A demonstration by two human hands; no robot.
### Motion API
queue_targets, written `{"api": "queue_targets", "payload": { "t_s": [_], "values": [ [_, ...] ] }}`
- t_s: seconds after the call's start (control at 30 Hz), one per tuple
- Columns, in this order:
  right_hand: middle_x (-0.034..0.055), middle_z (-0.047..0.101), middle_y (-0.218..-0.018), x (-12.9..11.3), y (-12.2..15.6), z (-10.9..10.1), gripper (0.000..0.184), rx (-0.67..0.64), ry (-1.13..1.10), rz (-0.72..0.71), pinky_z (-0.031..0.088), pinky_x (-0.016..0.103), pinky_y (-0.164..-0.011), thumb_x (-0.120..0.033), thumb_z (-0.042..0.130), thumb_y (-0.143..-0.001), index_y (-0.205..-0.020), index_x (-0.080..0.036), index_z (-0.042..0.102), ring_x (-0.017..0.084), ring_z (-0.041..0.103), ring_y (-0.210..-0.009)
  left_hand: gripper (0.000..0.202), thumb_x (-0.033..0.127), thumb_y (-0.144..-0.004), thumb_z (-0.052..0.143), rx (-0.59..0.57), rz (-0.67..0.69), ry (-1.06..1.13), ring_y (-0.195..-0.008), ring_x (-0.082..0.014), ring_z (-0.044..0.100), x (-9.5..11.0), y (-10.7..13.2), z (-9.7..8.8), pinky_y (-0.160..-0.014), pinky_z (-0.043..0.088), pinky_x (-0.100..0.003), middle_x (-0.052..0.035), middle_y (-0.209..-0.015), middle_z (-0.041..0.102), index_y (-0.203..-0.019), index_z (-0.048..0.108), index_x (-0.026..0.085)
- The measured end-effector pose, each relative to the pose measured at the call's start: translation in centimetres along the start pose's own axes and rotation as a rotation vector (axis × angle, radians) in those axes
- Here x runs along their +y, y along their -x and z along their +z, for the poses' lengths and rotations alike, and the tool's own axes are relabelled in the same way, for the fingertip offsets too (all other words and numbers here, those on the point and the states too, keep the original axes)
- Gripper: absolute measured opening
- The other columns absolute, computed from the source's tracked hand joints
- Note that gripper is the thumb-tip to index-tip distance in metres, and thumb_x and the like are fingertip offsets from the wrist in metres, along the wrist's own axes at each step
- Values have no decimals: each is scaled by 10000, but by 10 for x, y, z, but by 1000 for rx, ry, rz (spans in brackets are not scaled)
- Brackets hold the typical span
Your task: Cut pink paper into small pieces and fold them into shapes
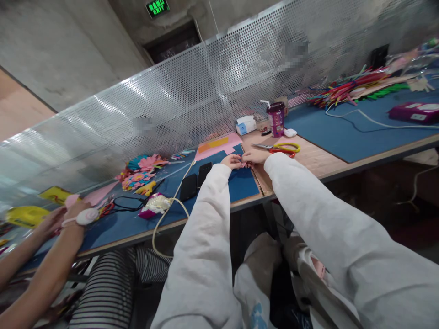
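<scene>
Pink piece [243,164], ctr of frame, pinched btwn fingertips of L hand [233,161] & R hand [255,157], both clamped on it, over blue mat [242,187], as I watch remotely. Scissors [274,149] lie just right; purple cup [277,119] stands upper rt of ctr; two dark phones [188,187] ctr-left; co-worker's hand [74,210] far left.
</scene>
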State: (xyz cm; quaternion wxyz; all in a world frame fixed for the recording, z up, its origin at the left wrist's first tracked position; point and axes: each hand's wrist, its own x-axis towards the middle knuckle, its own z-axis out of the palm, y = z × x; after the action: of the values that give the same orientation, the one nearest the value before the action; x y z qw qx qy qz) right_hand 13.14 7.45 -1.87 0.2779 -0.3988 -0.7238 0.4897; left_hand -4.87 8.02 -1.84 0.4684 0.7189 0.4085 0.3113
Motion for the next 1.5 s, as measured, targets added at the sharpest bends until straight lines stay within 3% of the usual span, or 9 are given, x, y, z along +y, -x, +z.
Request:
{"api": "queue_targets", "payload": {
  "t_s": [0.43,0.73,0.93,1.1,1.27,1.5],
  "values": [
    [14,659,-658,-6,3,4,109,136,-14,-11,474,179,-464,-248,591,-750,-723,-144,611,60,493,-439,421,196,-517,801,152,-51,51,-703,-123,602,4,4,5,-731,520,-348,-24,-772,620,-867,575,134],
    [11,632,-596,-3,0,6,116,128,-88,25,482,200,-459,-226,597,-767,-689,-140,590,66,495,-406,284,36,-584,700,214,22,25,-558,-66,540,6,0,4,-524,446,-201,-11,-681,611,-827,580,120],
    [10,594,-560,-3,-2,10,159,170,-60,30,456,202,-414,-224,556,-803,-669,-138,560,72,490,-394,286,35,-589,685,268,50,31,-570,-77,549,5,-1,4,-538,458,-217,-18,-692,621,-843,580,114],
    [1,589,-567,-4,-2,12,71,231,9,-26,454,202,-412,-202,612,-758,-773,-147,569,99,536,-446,264,17,-591,670,288,51,49,-571,-81,557,4,-2,4,-519,449,-207,-17,-685,614,-812,571,121],
    [-21,536,-525,-7,3,13,155,306,86,-67,436,188,-398,-192,624,-746,-886,-130,600,95,520,-453,265,6,-576,682,311,6,60,-561,-92,550,8,-2,6,-574,473,-264,-18,-667,604,-784,564,121],
    [9,589,-621,-3,0,11,205,334,165,-138,419,193,-397,-249,604,-757,-909,-113,623,76,502,-433,235,12,-587,680,326,7,25,-538,-83,533,9,-1,6,-592,469,-275,-20,-672,608,-769,576,120]
  ]
}}
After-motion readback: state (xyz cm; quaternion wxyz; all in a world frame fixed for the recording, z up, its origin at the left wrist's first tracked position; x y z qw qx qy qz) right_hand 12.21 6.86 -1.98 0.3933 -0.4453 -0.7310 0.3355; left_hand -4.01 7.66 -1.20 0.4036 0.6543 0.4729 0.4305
